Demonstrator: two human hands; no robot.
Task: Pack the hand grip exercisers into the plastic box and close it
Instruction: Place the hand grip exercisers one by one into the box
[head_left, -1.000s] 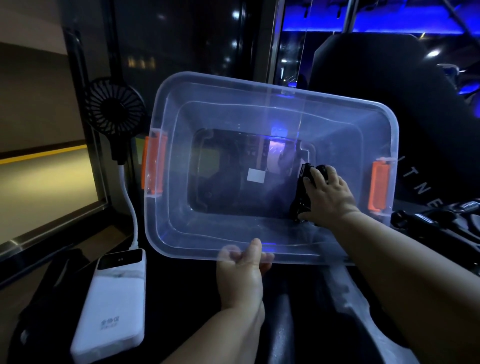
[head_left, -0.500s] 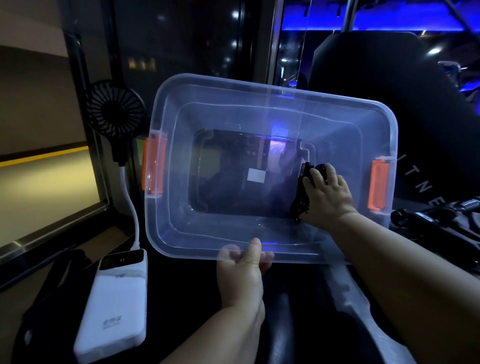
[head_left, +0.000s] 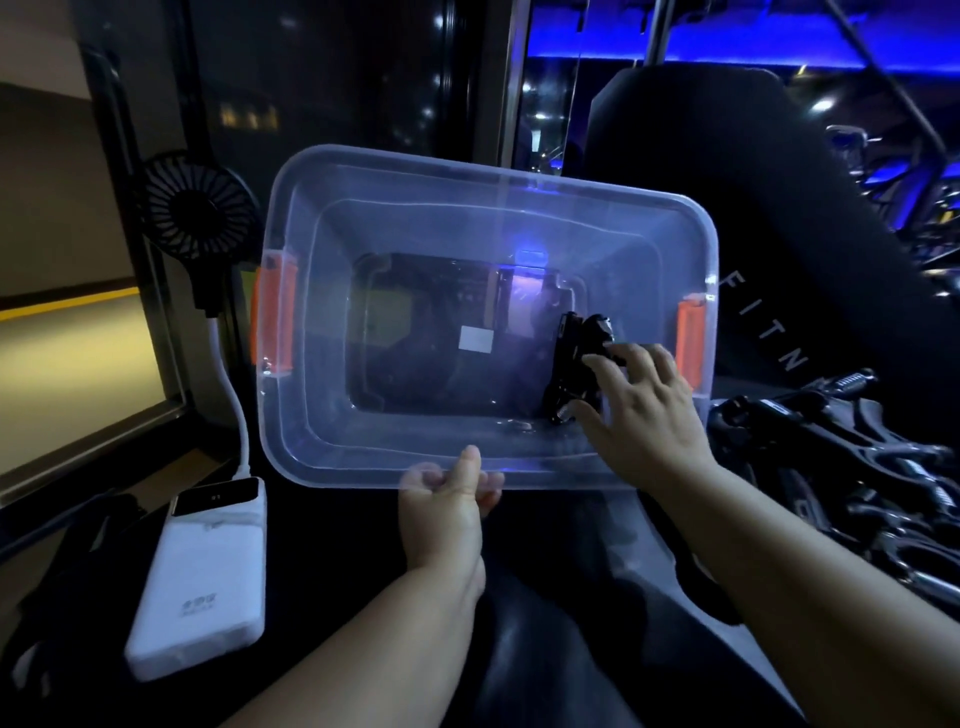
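Note:
A clear plastic box (head_left: 332, 447) with orange latches on both ends is tilted toward me, its lid off. My left hand (head_left: 449, 506) grips its near rim, thumb over the edge. One black hand grip exerciser (head_left: 576, 358) lies on the box floor at the right end. My right hand (head_left: 641, 410) hovers just over it inside the box, fingers spread and relaxed, fingertips at the exerciser. A heap of several more black exercisers (head_left: 852, 467) lies to the right of the box.
A white power bank (head_left: 202, 577) lies at the lower left, cabled to a small black fan (head_left: 195, 208) beside the box. A dark padded seat back (head_left: 753, 208) rises behind the box. Black bag straps lie at the far left.
My right hand has let go of the exerciser in the box and lifted back with fingers spread. The box and my left hand have stayed in place.

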